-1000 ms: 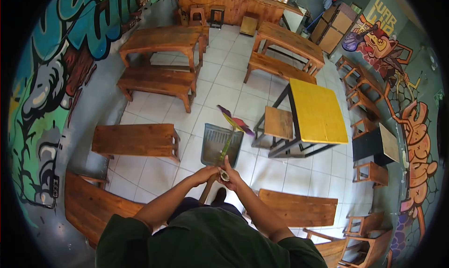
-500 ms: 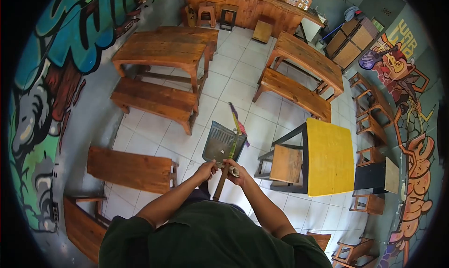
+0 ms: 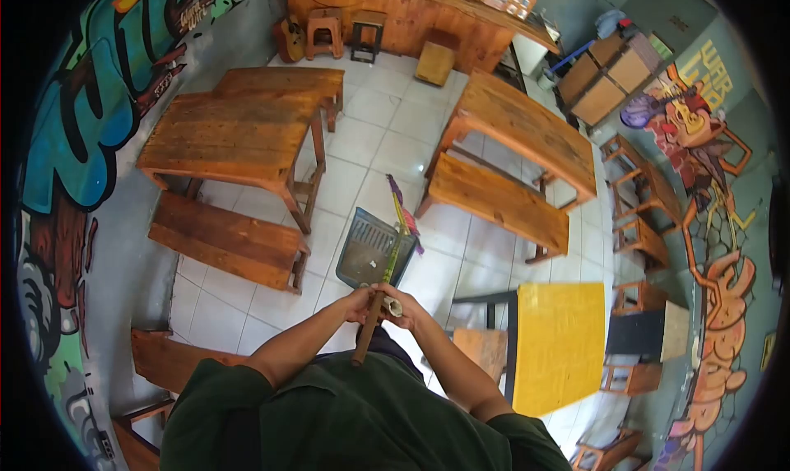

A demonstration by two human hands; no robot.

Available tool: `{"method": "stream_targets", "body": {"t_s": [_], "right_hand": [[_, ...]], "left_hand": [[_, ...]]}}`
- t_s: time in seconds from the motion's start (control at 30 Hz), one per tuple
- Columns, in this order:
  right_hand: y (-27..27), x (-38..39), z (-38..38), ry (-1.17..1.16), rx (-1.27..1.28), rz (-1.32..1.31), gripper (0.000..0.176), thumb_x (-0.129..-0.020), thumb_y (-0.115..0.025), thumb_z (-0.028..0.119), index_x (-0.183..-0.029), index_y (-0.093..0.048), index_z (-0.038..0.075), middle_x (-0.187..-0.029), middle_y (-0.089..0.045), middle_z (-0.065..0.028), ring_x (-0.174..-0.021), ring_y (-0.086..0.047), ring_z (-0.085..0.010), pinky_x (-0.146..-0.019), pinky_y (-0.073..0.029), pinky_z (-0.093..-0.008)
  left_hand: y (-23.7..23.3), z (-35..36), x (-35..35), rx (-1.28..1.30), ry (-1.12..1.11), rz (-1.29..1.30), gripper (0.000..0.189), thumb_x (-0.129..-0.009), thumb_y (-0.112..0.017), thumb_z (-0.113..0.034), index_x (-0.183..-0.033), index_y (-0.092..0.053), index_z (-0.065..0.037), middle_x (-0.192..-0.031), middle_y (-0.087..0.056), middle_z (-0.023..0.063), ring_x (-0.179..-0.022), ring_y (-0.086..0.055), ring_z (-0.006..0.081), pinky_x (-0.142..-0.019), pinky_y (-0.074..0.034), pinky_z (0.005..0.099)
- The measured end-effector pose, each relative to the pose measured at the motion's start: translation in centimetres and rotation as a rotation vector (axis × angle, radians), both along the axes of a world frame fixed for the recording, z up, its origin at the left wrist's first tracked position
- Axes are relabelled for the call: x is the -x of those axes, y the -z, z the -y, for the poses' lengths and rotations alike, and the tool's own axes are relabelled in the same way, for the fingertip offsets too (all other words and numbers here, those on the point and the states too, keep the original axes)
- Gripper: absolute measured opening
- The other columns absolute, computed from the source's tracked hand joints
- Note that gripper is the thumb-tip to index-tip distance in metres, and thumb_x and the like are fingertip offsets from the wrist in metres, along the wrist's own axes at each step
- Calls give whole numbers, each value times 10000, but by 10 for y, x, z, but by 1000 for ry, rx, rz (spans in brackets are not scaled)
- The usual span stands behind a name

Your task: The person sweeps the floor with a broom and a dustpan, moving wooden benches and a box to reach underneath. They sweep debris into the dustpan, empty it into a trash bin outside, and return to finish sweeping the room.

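Near my waist, my hands meet: right hand clamped on the pale tube, left hand unclear; probably light, stiff, best gripped mid-shaft.

Wears a dark green shirt at six o'clock, creased across the front, with a short left sleeve toward seven and short right sleeve toward five. Wears dark trousers too. Has left hand and right hand bare.
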State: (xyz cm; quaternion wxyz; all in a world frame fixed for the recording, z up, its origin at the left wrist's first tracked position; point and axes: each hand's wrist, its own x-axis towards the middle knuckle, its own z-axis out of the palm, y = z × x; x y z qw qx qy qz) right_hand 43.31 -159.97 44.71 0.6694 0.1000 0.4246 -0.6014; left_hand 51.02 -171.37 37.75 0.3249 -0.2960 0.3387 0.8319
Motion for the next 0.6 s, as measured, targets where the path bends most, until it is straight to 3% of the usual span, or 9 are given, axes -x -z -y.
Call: {"method": "stream_targets", "body": {"t_s": [0.1,0.13,0.17,0.23,0.3,0.4,0.5,0.53,0.6], "right_hand": [[-23,64,25,-80,-18,9,320,-764,-609,354,-890,-551,66,-722,-575,-39,-683,-587,-157,-662,-504,-321],[-19,87,29,-142,10,24,360,-770,-590,386,-977,-533,97,-861,-577,-61,-821,-578,-191,-762,-477,-406],[-14,111,35,-174,6,23,360,-770,-590,386,-977,-533,97,-861,-577,-61,-821,-578,-191,-762,-477,-406],[-8,158,48,-195,89,25,449,-796,-547,387,-1128,-464,96,-1141,-481,-142,-1040,-498,-281,-860,-403,-510],[-24,203,68,-167,77,119,469,-804,-526,330,-1188,-398,92,-1203,-398,-221,-1124,-417,-335,-897,-354,-563],[-42,264,104,4,84,67,383,-798,-519,267,-1051,-457,-13,-1143,-471,-224,-1091,-465,-341,-917,-348,-547],[-27,327,133,125,-8,-67,220,-782,-499,182,-879,-512,-15,-969,-586,-163,-904,-593,-211,-825,-478,-383],[-24,345,139,156,-21,-48,160,-767,-534,164,-799,-518,8,-1007,-567,-179,-937,-568,-205,-855,-464,-378],[-2,371,148,160,-22,-81,158,-766,-533,159,-817,-521,11,-988,-574,-161,-889,-576,-199,-833,-477,-370]], "left_hand": [[-5,39,61,-22,-25,56,432,-866,-298,-444,-1039,-503,-105,-976,-577,72,-877,-586,205,-778,-431,436],[-43,48,78,132,29,84,409,-849,-368,-437,-1033,-501,-97,-972,-574,97,-886,-578,211,-791,-437,442],[-35,57,96,127,-2,86,409,-849,-368,-437,-1033,-501,-97,-972,-574,97,-886,-578,211,-791,-437,442],[-13,77,129,183,-47,151,493,-745,-469,-511,-980,-520,-80,-896,-585,96,-836,-577,213,-756,-448,446],[-10,108,156,226,-169,205,408,-748,-445,-380,-1004,-476,-65,-883,-563,91,-847,-567,234,-767,-446,451],[19,166,199,288,-161,213,393,-774,-437,-370,-1087,-418,-133,-906,-604,91,-852,-579,241,-776,-438,439],[32,219,232,320,-59,224,430,-772,-452,-371,-1137,-382,-155,-932,-615,103,-851,-586,243,-776,-431,443],[25,238,246,327,-88,206,397,-753,-467,-371,-1066,-425,-131,-920,-608,105,-818,-582,237,-771,-433,426],[11,273,276,330,-98,173,368,-731,-490,-383,-987,-467,-120,-893,-611,94,-786,-579,226,-770,-431,406]]}}
